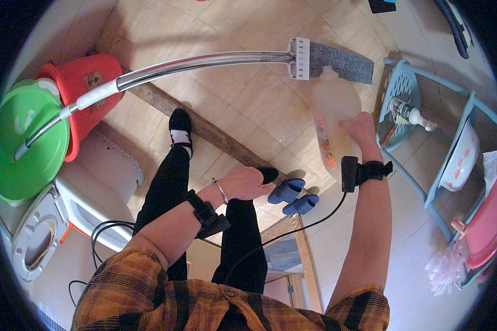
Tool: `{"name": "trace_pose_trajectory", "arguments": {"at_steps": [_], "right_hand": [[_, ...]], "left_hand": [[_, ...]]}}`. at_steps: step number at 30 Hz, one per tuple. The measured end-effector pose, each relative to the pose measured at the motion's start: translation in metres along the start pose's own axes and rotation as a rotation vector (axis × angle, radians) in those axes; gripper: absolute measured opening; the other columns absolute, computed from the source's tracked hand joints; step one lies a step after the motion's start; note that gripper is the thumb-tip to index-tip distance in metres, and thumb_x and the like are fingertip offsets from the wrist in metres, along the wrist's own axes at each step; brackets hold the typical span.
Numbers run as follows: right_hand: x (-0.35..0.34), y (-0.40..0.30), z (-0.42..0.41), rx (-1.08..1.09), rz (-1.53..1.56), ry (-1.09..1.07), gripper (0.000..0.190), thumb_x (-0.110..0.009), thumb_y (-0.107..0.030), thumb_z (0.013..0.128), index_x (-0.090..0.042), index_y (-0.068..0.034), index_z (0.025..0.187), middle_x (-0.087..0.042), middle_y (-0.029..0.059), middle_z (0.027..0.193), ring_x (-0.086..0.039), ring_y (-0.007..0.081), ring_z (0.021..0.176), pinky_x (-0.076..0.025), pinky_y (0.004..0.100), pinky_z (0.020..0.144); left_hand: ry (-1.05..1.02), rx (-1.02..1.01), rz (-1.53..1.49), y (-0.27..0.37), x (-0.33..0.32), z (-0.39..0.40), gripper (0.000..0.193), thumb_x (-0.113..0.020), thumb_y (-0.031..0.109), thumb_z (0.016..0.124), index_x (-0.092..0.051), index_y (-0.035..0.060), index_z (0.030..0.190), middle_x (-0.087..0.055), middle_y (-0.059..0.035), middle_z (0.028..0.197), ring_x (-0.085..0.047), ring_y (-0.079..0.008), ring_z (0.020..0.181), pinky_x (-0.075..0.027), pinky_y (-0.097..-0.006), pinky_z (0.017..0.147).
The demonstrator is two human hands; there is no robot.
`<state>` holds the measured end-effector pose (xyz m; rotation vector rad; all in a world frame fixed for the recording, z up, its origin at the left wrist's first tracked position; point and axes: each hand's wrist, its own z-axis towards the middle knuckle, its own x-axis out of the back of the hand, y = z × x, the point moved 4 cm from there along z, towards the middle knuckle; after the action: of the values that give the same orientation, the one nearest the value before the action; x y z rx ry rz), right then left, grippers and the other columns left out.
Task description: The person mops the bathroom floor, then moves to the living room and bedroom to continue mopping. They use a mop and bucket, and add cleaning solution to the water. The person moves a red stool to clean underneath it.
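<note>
My right hand grips a large translucent plastic bottle by its handle side; the bottle has a label with orange fruit and holds pale liquid. Its narrow neck overlaps the grey pad of a flat mop in the view. The mop's metal pole runs left to a green plastic basin. Over my knees is my left hand, a bracelet on its wrist, with its fingers bent and partly hidden; whether they are closed cannot be told, and no object shows in it.
A red bucket stands behind the basin, near a toilet seat. A blue rack on the right holds a spray bottle and a white basin. Blue slippers lie by a raised stone strip crossing the tiled floor.
</note>
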<state>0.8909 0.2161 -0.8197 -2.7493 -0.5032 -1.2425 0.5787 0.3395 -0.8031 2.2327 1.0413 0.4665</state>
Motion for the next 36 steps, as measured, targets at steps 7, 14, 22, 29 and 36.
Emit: {"name": "trace_pose_trajectory", "arguments": {"at_steps": [7, 14, 22, 29, 36], "right_hand": [[-0.013, 0.021, 0.022, 0.085, 0.075, -0.045, 0.051, -0.079, -0.037, 0.062, -0.067, 0.006, 0.085, -0.068, 0.0245, 0.088, -0.067, 0.0380, 0.085, -0.054, 0.0422, 0.074], [-0.012, 0.027, 0.027, 0.031, 0.099, -0.025, 0.056, -0.079, -0.040, 0.061, -0.067, 0.008, 0.086, -0.067, 0.0272, 0.087, -0.067, 0.0376, 0.085, -0.054, 0.0426, 0.074], [-0.005, 0.014, 0.022, 0.055, 0.059, -0.023, 0.054, -0.078, -0.039, 0.062, -0.067, 0.008, 0.086, -0.068, 0.0261, 0.084, -0.068, 0.0367, 0.084, -0.055, 0.0421, 0.072], [0.000, 0.026, 0.029, 0.013, 0.116, 0.017, 0.054, -0.079, -0.039, 0.062, -0.067, 0.009, 0.082, -0.067, 0.0262, 0.082, -0.068, 0.0375, 0.082, -0.055, 0.0422, 0.071], [-0.016, 0.061, 0.047, 0.081, 0.001, 0.040, 0.056, -0.074, -0.046, 0.064, -0.067, 0.007, 0.080, -0.067, 0.0255, 0.081, -0.068, 0.0372, 0.082, -0.054, 0.0431, 0.074]], "left_hand": [[0.018, -0.023, -0.010, 0.000, 0.002, 0.001, 0.060, -0.042, 0.054, 0.089, -0.068, 0.0027, 0.072, -0.063, -0.0216, 0.072, -0.063, -0.0410, 0.071, -0.049, -0.0507, 0.063], [0.038, -0.016, -0.012, -0.002, 0.002, 0.003, 0.058, -0.043, 0.053, 0.089, -0.068, 0.0041, 0.072, -0.063, -0.0205, 0.071, -0.063, -0.0410, 0.070, -0.049, -0.0503, 0.062], [0.049, -0.040, -0.002, -0.004, 0.001, 0.006, 0.058, -0.042, 0.052, 0.090, -0.068, 0.0043, 0.072, -0.063, -0.0200, 0.070, -0.063, -0.0406, 0.070, -0.048, -0.0504, 0.060], [0.035, -0.036, -0.003, -0.003, 0.004, 0.005, 0.061, -0.040, 0.053, 0.091, -0.068, 0.0018, 0.073, -0.063, -0.0206, 0.070, -0.063, -0.0404, 0.070, -0.049, -0.0507, 0.062], [0.022, -0.035, -0.023, -0.004, 0.004, 0.006, 0.061, -0.041, 0.052, 0.091, -0.069, 0.0010, 0.074, -0.063, -0.0217, 0.070, -0.063, -0.0406, 0.068, -0.049, -0.0499, 0.062]]}}
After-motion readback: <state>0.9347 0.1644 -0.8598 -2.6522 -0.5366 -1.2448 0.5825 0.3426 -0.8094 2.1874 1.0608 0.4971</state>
